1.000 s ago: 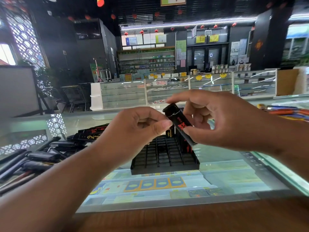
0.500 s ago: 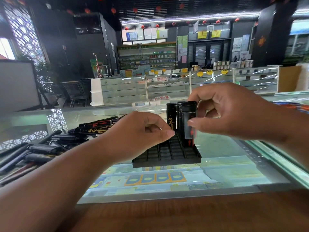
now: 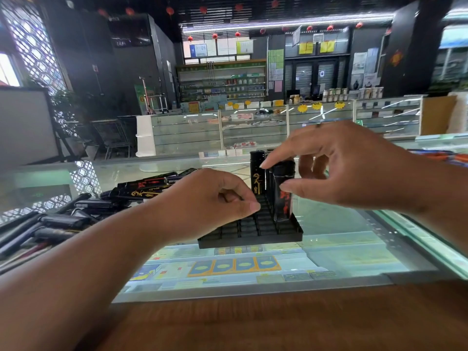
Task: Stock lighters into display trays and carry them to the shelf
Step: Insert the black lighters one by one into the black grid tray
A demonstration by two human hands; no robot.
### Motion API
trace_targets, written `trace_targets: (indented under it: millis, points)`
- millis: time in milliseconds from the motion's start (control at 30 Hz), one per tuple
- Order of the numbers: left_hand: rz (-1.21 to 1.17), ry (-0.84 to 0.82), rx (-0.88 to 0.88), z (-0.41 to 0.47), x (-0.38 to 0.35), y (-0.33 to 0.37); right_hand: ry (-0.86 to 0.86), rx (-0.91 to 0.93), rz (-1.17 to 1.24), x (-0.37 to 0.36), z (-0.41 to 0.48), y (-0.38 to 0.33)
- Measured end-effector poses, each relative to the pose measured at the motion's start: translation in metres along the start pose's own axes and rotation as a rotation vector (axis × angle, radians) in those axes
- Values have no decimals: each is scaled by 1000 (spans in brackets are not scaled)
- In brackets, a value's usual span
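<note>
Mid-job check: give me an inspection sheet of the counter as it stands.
Surface: glass counter, wooden edge nearest the camera.
Job's things: black tray on the counter, most slots empty, a few lighters upright along its right side; red lighter nearest, gold lighter farther back.
Clutter: loose lighters piled left of the tray.
Hands: right hand pinches the red lighter; left hand curled over the tray, hold unclear.
Cables: nothing seen.
Surroundings: shop, glass cases and shelves behind.

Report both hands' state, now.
Left hand: fingers curled, nothing visible in them.
Right hand: pinching the red-marked lighter standing in the tray.
</note>
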State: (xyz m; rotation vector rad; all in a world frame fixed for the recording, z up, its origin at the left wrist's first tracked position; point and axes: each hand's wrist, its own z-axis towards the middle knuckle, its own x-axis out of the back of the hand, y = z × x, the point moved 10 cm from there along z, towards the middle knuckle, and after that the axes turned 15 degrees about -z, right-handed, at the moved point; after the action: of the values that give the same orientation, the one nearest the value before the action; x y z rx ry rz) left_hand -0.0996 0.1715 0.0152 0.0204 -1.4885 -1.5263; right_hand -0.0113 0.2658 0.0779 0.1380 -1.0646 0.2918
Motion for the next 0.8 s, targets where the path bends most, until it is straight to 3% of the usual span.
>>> trace_targets:
  millis: [400,800]
  points:
    - [2,-10,7,-2,-1,-1,-15,-19,-36,4,0,3]
    - [9,-20,17,-2,-3,0,-50,-90,86,3,-1,17]
